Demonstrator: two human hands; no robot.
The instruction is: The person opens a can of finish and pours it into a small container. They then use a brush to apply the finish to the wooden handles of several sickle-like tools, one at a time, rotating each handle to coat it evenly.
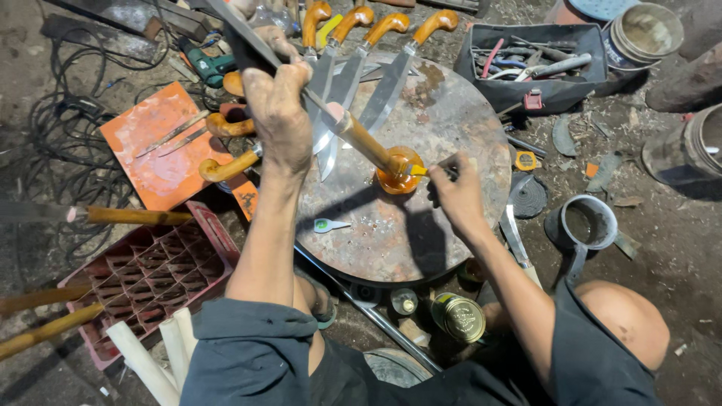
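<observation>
Cluttered workshop floor, dirt and scraps all round; round metal bench (451,113) at centre, stained and worn. Left hand (277,113) is raised over the bench's left edge, fingers closed tight round the blade of a knife (338,124); its orange-brown wooden handle (368,144) slopes down toward bench centre. Handle butt sits over a small bowl of amber varnish (397,174) standing on the bench, middle. Right hand (457,194), just right of the bowl, pinches a small brush (423,171), fingers closed on it; yellow tip touches the handle end at the bowl. Four finished knives (376,60) with curved orange handles lie fanned across the bench's far side, blades pointing in. Two more orange-handled knives (229,146) lie off the bench's left edge, beside an orange board (158,158) with two bare blades on it. Red plastic crate (143,278) sits lower left of the bench, pale unfinished handles (150,353) near it. Black toolbox (534,64) with tools is beyond the bench's right side. Round tin (460,317) and small jar (404,301) sit below the bench's near edge. White spoon-like tag (329,225) lies on the bench, near-left.
</observation>
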